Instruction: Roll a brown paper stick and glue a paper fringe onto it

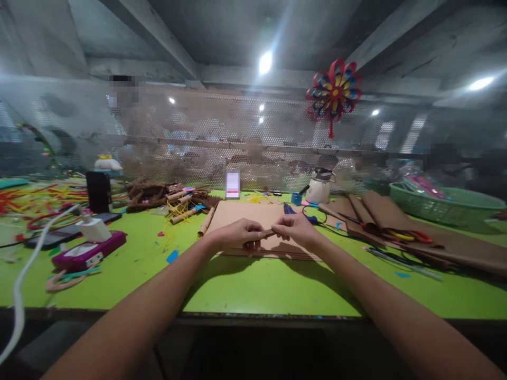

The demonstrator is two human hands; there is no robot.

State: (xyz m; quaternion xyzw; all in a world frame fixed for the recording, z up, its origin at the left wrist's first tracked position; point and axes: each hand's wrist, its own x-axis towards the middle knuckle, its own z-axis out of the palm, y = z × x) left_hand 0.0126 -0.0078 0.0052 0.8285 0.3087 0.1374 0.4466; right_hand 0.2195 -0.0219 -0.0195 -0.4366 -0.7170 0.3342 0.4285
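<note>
Both of my hands meet over a stack of brown paper sheets [229, 214] on the green table. A small narrow brown strip [268, 233], which looks like paper, runs between their fingertips. My left hand [241, 233] is closed on its left end, with the fingers curled under. Its right end is pinched in my right hand [295, 228]. Just behind the right hand lies a dark blue-handled tool [289, 209], partly hidden. Past the stack, a phone with a lit screen [233, 185] stands upright.
Left are a purple power strip [91, 252] with a white charger [93, 229] and cable, a black phone [99, 191] and coloured strips. Rolled brown paper [370, 208], scissors [412, 236] and a green basket [447, 206] lie right. A white jug [318, 189] stands behind.
</note>
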